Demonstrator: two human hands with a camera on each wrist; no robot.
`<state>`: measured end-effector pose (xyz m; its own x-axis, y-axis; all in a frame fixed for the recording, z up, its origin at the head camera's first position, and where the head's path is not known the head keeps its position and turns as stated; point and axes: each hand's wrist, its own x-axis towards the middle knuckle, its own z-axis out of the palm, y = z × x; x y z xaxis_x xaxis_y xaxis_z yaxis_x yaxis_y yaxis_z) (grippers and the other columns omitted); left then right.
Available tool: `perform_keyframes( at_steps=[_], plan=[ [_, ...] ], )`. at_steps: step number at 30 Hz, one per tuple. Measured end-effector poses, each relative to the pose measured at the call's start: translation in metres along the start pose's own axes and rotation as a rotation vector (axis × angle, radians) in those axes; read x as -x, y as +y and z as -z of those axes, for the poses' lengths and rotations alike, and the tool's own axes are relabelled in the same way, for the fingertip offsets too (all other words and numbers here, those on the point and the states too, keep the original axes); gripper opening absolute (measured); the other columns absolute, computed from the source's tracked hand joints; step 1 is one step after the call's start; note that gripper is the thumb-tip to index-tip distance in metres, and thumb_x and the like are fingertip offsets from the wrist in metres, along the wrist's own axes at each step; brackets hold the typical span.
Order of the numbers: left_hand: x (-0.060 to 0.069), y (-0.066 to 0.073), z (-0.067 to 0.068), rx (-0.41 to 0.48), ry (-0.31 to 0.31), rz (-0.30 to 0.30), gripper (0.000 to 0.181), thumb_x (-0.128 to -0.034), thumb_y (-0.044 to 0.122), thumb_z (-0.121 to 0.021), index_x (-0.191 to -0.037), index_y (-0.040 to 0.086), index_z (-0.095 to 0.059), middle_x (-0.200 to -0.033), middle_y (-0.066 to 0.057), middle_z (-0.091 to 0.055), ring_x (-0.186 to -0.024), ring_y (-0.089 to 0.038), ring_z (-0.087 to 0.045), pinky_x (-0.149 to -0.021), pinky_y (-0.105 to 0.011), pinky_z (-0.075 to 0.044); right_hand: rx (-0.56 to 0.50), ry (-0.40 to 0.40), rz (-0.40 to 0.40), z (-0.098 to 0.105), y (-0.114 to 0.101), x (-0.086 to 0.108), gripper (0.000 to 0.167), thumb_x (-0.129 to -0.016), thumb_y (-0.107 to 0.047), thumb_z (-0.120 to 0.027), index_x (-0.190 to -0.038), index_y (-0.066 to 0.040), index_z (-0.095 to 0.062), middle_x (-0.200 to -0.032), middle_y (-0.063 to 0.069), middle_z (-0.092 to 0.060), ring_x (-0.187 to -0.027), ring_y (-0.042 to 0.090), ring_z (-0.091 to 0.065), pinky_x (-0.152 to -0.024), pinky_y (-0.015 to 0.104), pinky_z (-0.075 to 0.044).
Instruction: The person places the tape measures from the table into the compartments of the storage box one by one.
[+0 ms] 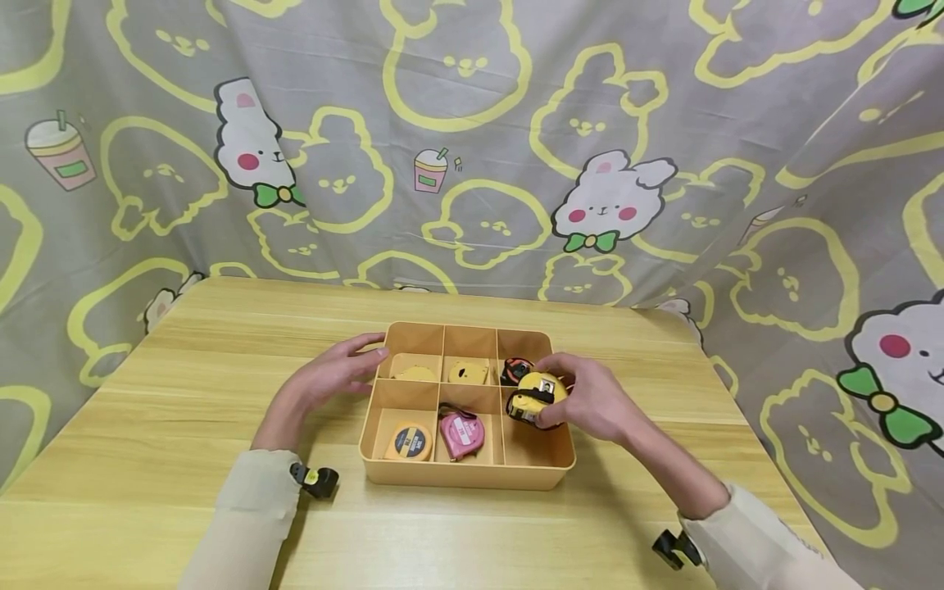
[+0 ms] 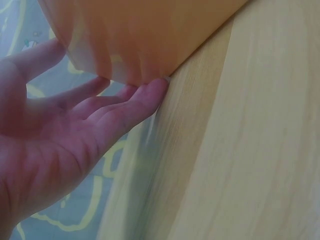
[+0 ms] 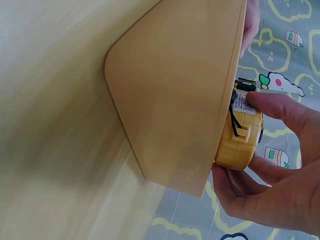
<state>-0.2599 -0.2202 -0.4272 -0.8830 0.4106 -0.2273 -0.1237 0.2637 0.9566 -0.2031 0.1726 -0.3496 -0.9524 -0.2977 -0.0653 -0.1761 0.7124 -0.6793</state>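
An orange divided box (image 1: 468, 474) stands on the table. Above its right-hand compartments, my right hand (image 1: 596, 401) grips a yellow-and-black tape measure (image 1: 544, 392) between thumb and fingers. The right wrist view shows this tape measure (image 3: 239, 140) at the box rim, with a black strap and a barcode label. My left hand (image 1: 335, 373) touches the box's left side with extended fingers (image 2: 135, 102). Inside, a yellow tape measure (image 1: 410, 442) lies front left and a pink one (image 1: 462, 434) front middle. A black-and-red tape measure (image 1: 515, 370) sits back right, partly hidden.
Yellow rounded items lie in the back left (image 1: 416, 374) and back middle (image 1: 469, 373) compartments, half hidden by the divider. The wooden table (image 1: 221, 369) extends around the box. A patterned curtain (image 1: 487, 164) hangs behind and at the sides.
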Motion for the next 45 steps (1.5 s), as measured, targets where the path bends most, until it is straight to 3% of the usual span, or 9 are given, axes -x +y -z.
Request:
perform_keyframes(
  at_steps=[13,26,45],
  plan=[
    [0.001,0.001,0.000,0.009,-0.003,-0.003,0.078,-0.1051,0.044,-0.052,-0.163,0.007,-0.015,-0.164,-0.028,-0.022,-0.150,-0.051,-0.022,-0.116,-0.057,-0.039,-0.005,-0.070,0.032,-0.002,-0.001,0.002,0.062,-0.060,-0.008,-0.086,-0.119,-0.016,-0.068,-0.107,0.001,-0.071,-0.092,0.020,-0.063,-0.081,0.033,-0.053],
    [0.002,0.002,-0.001,0.023,-0.004,-0.003,0.077,-0.1053,0.044,-0.052,-0.163,0.007,-0.015,-0.164,-0.028,-0.022,-0.150,-0.050,-0.023,-0.116,-0.057,-0.040,-0.030,-0.126,0.028,-0.005,0.000,0.004,0.069,-0.059,-0.002,-0.086,-0.124,-0.014,-0.066,-0.112,0.005,-0.071,-0.090,0.020,-0.064,-0.079,0.033,-0.057],
    [0.000,0.001,-0.001,0.017,-0.001,0.007,0.079,-0.1046,0.044,-0.053,-0.163,0.008,-0.014,-0.164,-0.029,-0.022,-0.150,-0.051,-0.023,-0.116,-0.056,-0.040,0.023,-0.136,0.067,-0.014,0.004,0.004,0.067,-0.057,-0.002,-0.086,-0.120,-0.013,-0.067,-0.107,0.004,-0.071,-0.088,0.018,-0.063,-0.077,0.029,-0.054]
  ],
)
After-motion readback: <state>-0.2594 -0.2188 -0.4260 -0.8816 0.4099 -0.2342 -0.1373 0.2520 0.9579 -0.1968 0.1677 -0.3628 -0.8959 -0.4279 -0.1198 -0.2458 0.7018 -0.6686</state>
